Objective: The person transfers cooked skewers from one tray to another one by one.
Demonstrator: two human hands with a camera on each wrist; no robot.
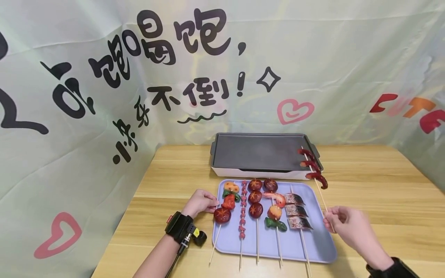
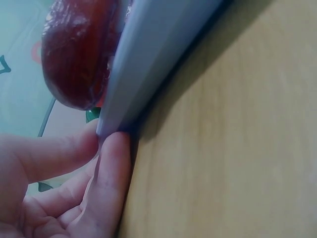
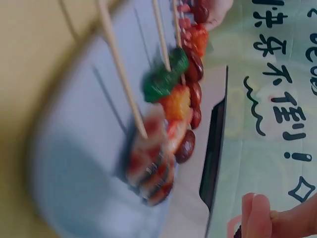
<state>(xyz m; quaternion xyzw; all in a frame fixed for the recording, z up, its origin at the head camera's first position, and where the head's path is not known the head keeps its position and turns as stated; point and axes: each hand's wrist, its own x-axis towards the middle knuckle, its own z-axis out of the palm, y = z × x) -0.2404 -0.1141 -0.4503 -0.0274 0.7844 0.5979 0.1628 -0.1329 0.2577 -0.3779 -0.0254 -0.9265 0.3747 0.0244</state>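
Observation:
My right hand point(image 1: 349, 226) pinches the stick of a skewer of dark red octopus tentacles point(image 1: 320, 179). The skewer slants up in front of the right end of a griddle. In the right wrist view only some fingertips point(image 3: 256, 218) show, at the lower right. My left hand point(image 1: 201, 201) is at the left edge of a lilac tray point(image 1: 321, 247). The left wrist view has its thumb and a finger on either side of the tray's rim point(image 2: 143, 64), gripping it. Just above them is a brown mushroom point(image 2: 74, 54), the lowest piece on the leftmost skewer.
Across the tray lie several skewers, among them small red pieces point(image 1: 242, 210), mushrooms point(image 1: 255, 197), a green pepper point(image 1: 276, 224) and fish slices point(image 1: 297, 210). Behind it stands a dark flat griddle point(image 1: 257, 150) on a wooden table point(image 1: 163, 177), with printed cloth point(image 1: 330, 46) around.

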